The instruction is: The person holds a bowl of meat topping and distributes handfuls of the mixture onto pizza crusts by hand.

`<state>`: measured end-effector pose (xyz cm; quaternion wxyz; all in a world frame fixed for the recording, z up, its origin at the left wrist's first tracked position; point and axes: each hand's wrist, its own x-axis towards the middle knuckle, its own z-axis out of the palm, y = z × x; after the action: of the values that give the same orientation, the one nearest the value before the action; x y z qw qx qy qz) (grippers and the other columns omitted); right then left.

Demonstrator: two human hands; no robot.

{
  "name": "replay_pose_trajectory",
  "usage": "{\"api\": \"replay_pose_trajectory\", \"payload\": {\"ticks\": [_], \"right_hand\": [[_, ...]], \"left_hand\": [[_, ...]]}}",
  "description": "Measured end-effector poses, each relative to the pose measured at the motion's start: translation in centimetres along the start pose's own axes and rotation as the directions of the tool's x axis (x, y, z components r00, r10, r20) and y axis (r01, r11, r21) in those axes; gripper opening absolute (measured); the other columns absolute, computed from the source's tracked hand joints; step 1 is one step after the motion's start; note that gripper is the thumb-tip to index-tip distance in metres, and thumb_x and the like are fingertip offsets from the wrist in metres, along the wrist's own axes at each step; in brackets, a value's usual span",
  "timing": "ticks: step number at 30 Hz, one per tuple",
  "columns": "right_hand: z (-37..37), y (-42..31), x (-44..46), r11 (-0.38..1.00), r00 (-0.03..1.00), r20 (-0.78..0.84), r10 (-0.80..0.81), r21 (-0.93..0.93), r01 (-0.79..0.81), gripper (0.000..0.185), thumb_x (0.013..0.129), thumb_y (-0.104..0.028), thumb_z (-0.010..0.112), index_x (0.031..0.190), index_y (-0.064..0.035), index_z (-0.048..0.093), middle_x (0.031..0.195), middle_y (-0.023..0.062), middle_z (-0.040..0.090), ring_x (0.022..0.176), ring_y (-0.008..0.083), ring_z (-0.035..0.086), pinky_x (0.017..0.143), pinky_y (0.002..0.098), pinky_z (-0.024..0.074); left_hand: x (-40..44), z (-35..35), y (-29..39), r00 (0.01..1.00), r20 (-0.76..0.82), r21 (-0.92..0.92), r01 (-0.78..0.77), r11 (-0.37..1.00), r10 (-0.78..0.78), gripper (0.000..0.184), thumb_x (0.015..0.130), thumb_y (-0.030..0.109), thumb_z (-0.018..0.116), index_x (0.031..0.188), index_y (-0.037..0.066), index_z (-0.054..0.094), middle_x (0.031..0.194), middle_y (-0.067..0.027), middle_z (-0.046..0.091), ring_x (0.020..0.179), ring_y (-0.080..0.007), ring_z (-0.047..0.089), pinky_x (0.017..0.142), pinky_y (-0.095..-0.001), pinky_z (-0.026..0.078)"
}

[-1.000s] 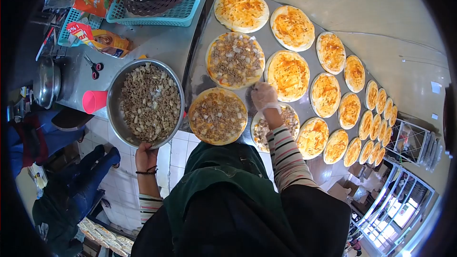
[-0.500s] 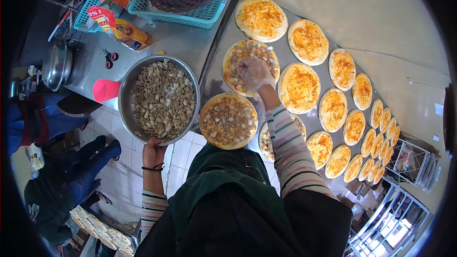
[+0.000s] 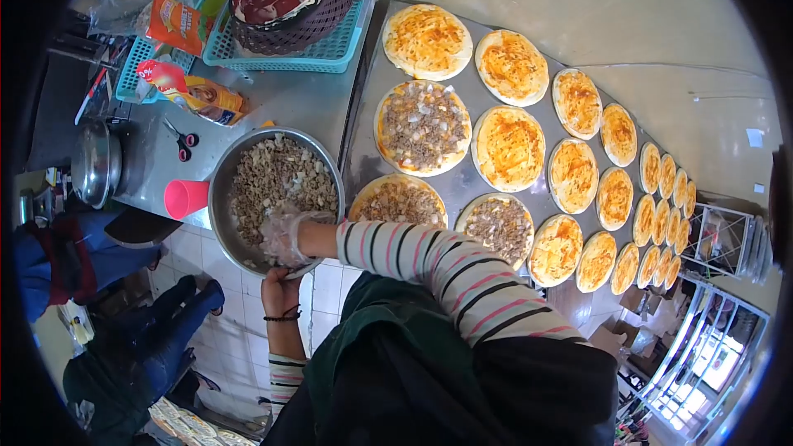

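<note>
A steel bowl (image 3: 216,198) holds a crumbly ground-meat topping (image 3: 277,177) with pale chunks. My left hand (image 3: 282,287) grips its near rim from below. Inside the bowl, my right hand (image 3: 285,233) wears a clear plastic glove and touches the topping at the near side; its fingers do not show clearly. To the right, a topped pizza base (image 3: 423,126) lies on the steel table (image 3: 363,167). Another topped base (image 3: 403,202) sits nearer, partly behind my right sleeve, and a third topped base (image 3: 496,227) is beside it.
Several sauced bases (image 3: 508,149) spread rightward in rows. Left of the bowl are a pink cup (image 3: 187,198), scissors (image 3: 182,142) and a sauce pouch (image 3: 202,97). A turquoise basket (image 3: 334,56) stands behind them. Another person (image 3: 140,339) is at the lower left.
My right hand has moved left from the far topped pizza base into the bowl. That base now shows uncovered. My left hand stays at the bowl's rim, and the view has shifted slightly.
</note>
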<state>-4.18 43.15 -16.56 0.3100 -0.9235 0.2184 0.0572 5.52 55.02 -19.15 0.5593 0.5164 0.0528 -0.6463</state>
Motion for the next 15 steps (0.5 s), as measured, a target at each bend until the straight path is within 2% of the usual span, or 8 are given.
{"api": "replay_pose_trajectory", "payload": {"ticks": [2,3,7,10,12,13,14,15], "right_hand": [[-0.9,0.3,-1.0,0.988,0.972,0.198,0.124,-0.115,-0.102,0.031,0.063,-0.023,0.057,0.092,-0.0146,0.060,0.101,0.0052,0.053,0.096,0.0261,0.049,0.074,0.0412,0.0425],[1.6,1.2,-0.4,0.987,0.996,0.009,0.090,-0.137,-0.088,0.026,0.063,-0.022,0.056,0.087,-0.0123,0.061,0.094,0.0052,0.056,0.090,0.0237,0.053,0.070,0.0399,0.0440],[5.0,1.0,1.8,0.940,0.986,-0.078,0.146,-0.299,-0.163,0.024,0.064,-0.019,0.055,0.084,-0.0094,0.062,0.087,0.0057,0.058,0.084,0.0210,0.055,0.065,0.0367,0.0457],[5.2,1.5,2.7,0.944,0.999,-0.022,-0.034,-0.330,0.025,0.024,0.067,-0.016,0.048,0.088,-0.0138,0.060,0.082,0.0096,0.059,0.072,0.0223,0.057,0.060,0.0368,0.0454],[4.2,3.0,3.1,0.999,0.995,-0.084,0.052,-0.011,-0.053,0.024,0.070,-0.021,0.051,0.091,-0.0127,0.058,0.067,0.0080,0.059,0.058,0.0226,0.056,0.054,0.0365,0.0460],[2.3,2.9,1.9,0.998,0.995,-0.084,0.057,-0.010,-0.058,0.024,0.070,-0.021,0.051,0.091,-0.0127,0.058,0.067,0.0080,0.059,0.058,0.0226,0.056,0.054,0.0365,0.0460],[-1.1,2.2,-0.2,0.826,0.973,0.021,0.230,0.525,-0.206,0.024,0.070,-0.024,0.053,0.090,-0.0115,0.058,0.074,0.0074,0.058,0.070,0.0196,0.055,0.057,0.0359,0.0460],[-3.0,1.9,-1.5,0.373,0.929,0.189,0.320,0.876,-0.307,0.025,0.069,-0.026,0.056,0.089,-0.0104,0.058,0.081,0.0068,0.057,0.082,0.0165,0.053,0.060,0.0353,0.0459]], "left_hand": [[0.3,-0.3,0.2,0.999,0.017,-0.021,0.040,0.999,-0.040,0.031,0.064,-0.001,0.037,0.093,-0.011,0.042,0.100,-0.0188,0.048,0.092,-0.0310,0.049,0.081,-0.0421,0.043],[0.4,-0.4,0.2,0.997,0.028,-0.044,0.077,0.996,-0.076,0.031,0.064,-0.002,0.037,0.092,-0.011,0.043,0.099,-0.0187,0.048,0.091,-0.0309,0.050,0.081,-0.0425,0.043],[0.4,-0.1,0.3,0.995,0.024,-0.071,0.097,0.993,-0.096,0.032,0.063,-0.003,0.037,0.093,-0.010,0.043,0.097,-0.0180,0.049,0.089,-0.0310,0.050,0.080,-0.0424,0.044],[0.5,-0.3,0.5,0.993,-0.047,-0.041,0.102,0.994,-0.104,0.035,0.062,-0.004,0.037,0.096,-0.009,0.041,0.098,-0.0182,0.049,0.090,-0.0310,0.050,0.080,-0.0424,0.044],[0.0,0.5,1.0,0.997,-0.035,-0.022,0.073,0.997,-0.074,0.039,0.062,-0.004,0.036,0.100,-0.009,0.040,0.102,-0.0184,0.047,0.094,-0.0306,0.048,0.082,-0.0428,0.042],[0.2,0.1,0.9,0.996,-0.033,-0.020,0.077,0.997,-0.078,0.039,0.062,-0.004,0.036,0.100,-0.009,0.040,0.102,-0.0184,0.047,0.094,-0.0306,0.048,0.082,-0.0428,0.042],[0.5,-0.5,0.9,0.996,-0.010,-0.024,0.089,0.996,-0.089,0.040,0.062,-0.005,0.037,0.102,-0.008,0.039,0.105,-0.0184,0.046,0.096,-0.0304,0.047,0.083,-0.0427,0.042],[0.6,-0.5,1.0,0.995,0.020,-0.023,0.102,0.995,-0.101,0.042,0.062,-0.005,0.037,0.104,-0.007,0.039,0.107,-0.0183,0.045,0.098,-0.0302,0.046,0.084,-0.0427,0.041]]}}
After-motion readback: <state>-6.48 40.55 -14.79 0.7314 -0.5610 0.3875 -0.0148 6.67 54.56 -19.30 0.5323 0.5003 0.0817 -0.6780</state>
